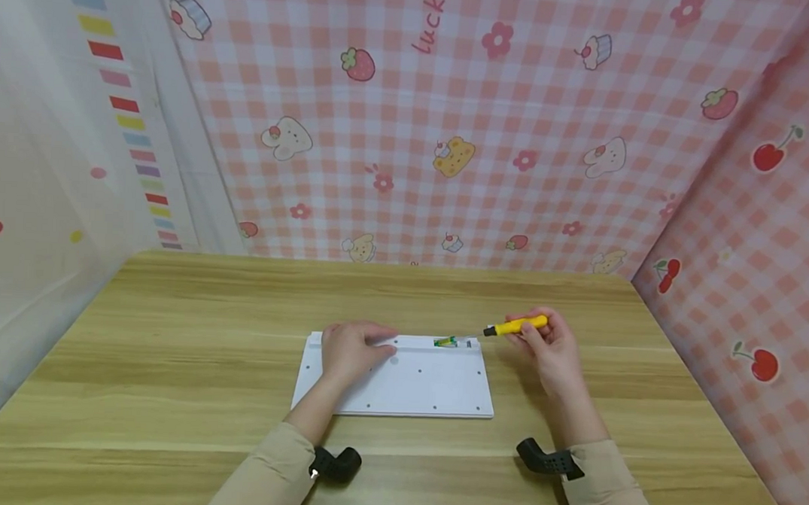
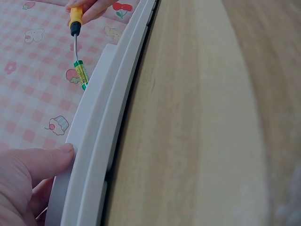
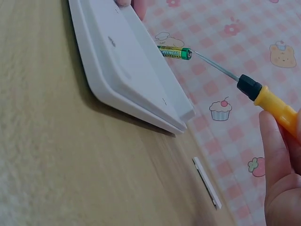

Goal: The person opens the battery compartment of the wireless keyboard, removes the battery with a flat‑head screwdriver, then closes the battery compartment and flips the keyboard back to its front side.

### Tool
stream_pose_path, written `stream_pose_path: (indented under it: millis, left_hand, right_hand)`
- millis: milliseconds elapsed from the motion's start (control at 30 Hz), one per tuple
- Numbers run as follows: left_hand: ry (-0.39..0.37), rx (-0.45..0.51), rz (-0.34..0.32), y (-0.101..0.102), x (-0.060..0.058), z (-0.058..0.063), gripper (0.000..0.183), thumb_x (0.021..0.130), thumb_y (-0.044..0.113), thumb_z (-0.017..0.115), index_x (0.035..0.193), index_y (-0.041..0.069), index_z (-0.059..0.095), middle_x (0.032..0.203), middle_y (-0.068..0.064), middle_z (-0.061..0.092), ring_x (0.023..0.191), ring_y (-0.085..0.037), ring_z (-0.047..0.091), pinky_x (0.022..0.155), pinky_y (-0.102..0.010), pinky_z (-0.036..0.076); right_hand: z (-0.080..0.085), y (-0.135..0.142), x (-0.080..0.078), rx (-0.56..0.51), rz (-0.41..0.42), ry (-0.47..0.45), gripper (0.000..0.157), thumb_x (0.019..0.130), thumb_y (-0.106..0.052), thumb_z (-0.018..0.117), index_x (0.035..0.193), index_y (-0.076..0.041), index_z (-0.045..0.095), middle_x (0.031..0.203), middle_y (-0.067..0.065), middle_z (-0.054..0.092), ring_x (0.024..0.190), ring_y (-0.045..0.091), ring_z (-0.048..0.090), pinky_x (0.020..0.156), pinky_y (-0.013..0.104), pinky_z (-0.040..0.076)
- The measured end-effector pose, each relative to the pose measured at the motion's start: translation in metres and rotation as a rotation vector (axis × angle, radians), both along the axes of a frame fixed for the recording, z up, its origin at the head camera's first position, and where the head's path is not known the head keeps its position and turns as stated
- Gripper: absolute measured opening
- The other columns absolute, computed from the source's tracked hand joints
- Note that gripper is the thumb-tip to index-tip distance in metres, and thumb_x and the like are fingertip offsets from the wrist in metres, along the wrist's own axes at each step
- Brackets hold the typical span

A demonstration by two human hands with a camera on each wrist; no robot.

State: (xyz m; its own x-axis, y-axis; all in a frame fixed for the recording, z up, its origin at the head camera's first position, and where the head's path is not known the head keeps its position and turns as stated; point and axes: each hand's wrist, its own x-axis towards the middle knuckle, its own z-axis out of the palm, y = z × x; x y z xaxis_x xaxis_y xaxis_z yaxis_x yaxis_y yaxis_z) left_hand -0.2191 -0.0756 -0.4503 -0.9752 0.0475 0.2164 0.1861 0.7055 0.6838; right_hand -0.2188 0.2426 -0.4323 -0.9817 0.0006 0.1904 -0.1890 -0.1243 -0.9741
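My right hand (image 1: pixel 556 351) has its fingers closed around the yellow screwdriver (image 1: pixel 519 325), whose thin metal shaft (image 3: pixel 216 65) ends at the battery (image 3: pixel 176 52); my left hand (image 1: pixel 350 349) grips the raised edge of the keyboard (image 1: pixel 425 390), thumb against one face. A slim white strip (image 3: pixel 206 182), by its look the cover, lies loose on the table (image 1: pixel 168 385), so I judge the opening done. The battery tilts partly out of its slot (image 1: pixel 469 344), not yet free. The keyboard lies underside up: smooth white plastic, rounded corners, small dark dots. The battery is a glossy green-and-yellow cylinder, the table wood-grained.
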Motion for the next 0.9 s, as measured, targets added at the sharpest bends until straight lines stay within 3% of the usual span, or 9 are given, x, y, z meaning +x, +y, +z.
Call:
stream_pose_path:
  millis: [200,433,567,767,900]
  left_hand:
    - [-0.007,-0.007,-0.001,-0.0005,-0.0004,0.001,0.022,0.081,0.026,0.082,0.103,0.024,0.079,0.108,0.003,0.074,0.107,-0.022,0.066,0.108,-0.052,0.022]
    - [-0.019,-0.008,0.001,-0.0001,-0.0003,0.0016,0.023,0.081,0.027,0.082,0.103,0.024,0.079,0.109,0.003,0.074,0.108,-0.022,0.065,0.109,-0.052,0.021]
    - [-0.029,-0.009,-0.001,0.0008,-0.0015,0.0012,0.024,0.081,0.028,0.082,0.104,0.025,0.079,0.11,0.003,0.073,0.11,-0.022,0.065,0.11,-0.053,0.019]
    - [-0.029,-0.007,-0.003,0.0009,-0.0012,0.001,0.024,0.081,0.027,0.082,0.104,0.025,0.079,0.11,0.004,0.073,0.11,-0.022,0.064,0.11,-0.053,0.019]
    - [-0.027,-0.001,-0.002,0.0002,-0.0002,0.0016,0.023,0.081,0.028,0.082,0.104,0.025,0.079,0.109,0.004,0.074,0.109,-0.021,0.065,0.11,-0.053,0.019]
  right_hand:
    - [0.0006,-0.0009,-0.0004,0.019,-0.017,-0.013,0.013,0.102,0.0,0.05,0.113,-0.007,0.051,0.117,0.015,0.066,0.106,0.016,0.066,0.089,0.031,0.051]
    - [0.001,-0.0001,-0.0009,0.014,-0.004,-0.016,0.013,0.102,-0.002,0.05,0.114,-0.006,0.051,0.115,0.011,0.067,0.106,0.015,0.066,0.089,0.03,0.052]
    - [0.0033,0.0003,0.0001,-0.025,0.007,-0.008,0.013,0.102,-0.002,0.05,0.114,-0.002,0.049,0.114,0.012,0.067,0.105,0.015,0.067,0.088,0.03,0.052]
    - [0.0079,-0.0017,0.0015,-0.093,0.039,0.031,0.011,0.102,-0.001,0.05,0.111,-0.006,0.052,0.108,0.004,0.07,0.104,0.016,0.068,0.087,0.03,0.053]
    - [0.0079,-0.0002,0.0016,-0.134,0.05,0.047,0.012,0.101,0.001,0.051,0.11,-0.006,0.054,0.108,0.006,0.071,0.102,0.017,0.069,0.086,0.031,0.053]
